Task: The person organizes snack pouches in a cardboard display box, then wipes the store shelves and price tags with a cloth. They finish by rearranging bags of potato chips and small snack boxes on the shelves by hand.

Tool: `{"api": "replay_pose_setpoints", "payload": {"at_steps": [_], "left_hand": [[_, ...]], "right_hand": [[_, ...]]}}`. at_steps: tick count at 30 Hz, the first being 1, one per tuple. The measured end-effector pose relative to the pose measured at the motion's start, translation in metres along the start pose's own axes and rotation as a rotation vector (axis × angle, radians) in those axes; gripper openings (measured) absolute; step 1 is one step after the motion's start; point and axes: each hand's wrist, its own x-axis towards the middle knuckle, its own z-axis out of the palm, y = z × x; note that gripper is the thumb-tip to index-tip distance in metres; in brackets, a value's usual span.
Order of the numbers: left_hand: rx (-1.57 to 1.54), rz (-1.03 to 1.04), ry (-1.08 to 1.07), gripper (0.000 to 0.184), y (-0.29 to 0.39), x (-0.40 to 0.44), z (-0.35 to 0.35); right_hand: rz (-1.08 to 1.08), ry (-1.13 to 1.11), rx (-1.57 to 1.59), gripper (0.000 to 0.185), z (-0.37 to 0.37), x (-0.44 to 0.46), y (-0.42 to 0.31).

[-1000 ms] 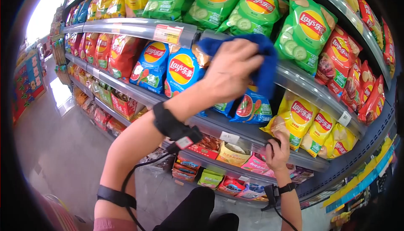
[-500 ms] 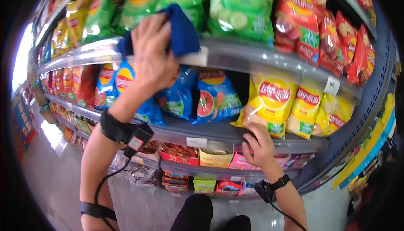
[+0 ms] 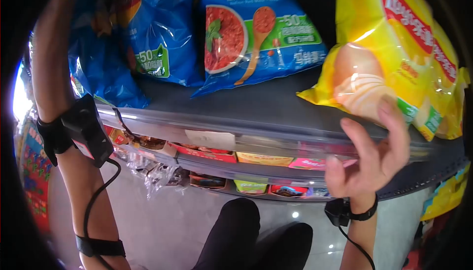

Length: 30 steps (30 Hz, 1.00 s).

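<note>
Left hand moved offscreen, grip untellable; right hand (image 3: 377,159) spread near glossy yellow bag (image 3: 382,41).

At least three blue bags (image 3: 157,33), two yellow bags (image 3: 377,38), two wrist boxes (image 3: 88,129), one hand (image 3: 377,159)

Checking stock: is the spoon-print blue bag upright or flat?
Upright: the blue bag rests its bottom edge on the shelf, front facing out.

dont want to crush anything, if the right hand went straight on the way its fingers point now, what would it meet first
Probably the large yellow chip bag, at its lower part, just beyond the right hand's fingertips. Depth is unclear; they may already touch it.
</note>
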Motion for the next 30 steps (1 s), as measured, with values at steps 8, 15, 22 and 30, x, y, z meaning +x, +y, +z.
{"api": "replay_pose_setpoints", "payload": {"at_steps": [8, 15, 22, 30], "left_hand": [[-0.068, 0.158, -0.005, 0.024, -0.011, 0.006, 0.006], [-0.009, 0.440, 0.114, 0.022, -0.024, 0.004, 0.014], [-0.351, -0.065, 0.080, 0.019, 0.008, 0.016, 0.000], [-0.431, -0.151, 0.090, 0.029, 0.009, 0.018, 0.006]], "right_hand": [[0.026, -0.088, -0.006, 0.039, -0.003, -0.006, -0.002], [0.141, -0.133, -0.048, 0.019, -0.005, -0.006, -0.010], [0.249, -0.163, -0.083, 0.012, -0.003, 0.001, -0.022], [0.214, -0.225, -0.245, 0.012, -0.002, 0.001, -0.019]]}}
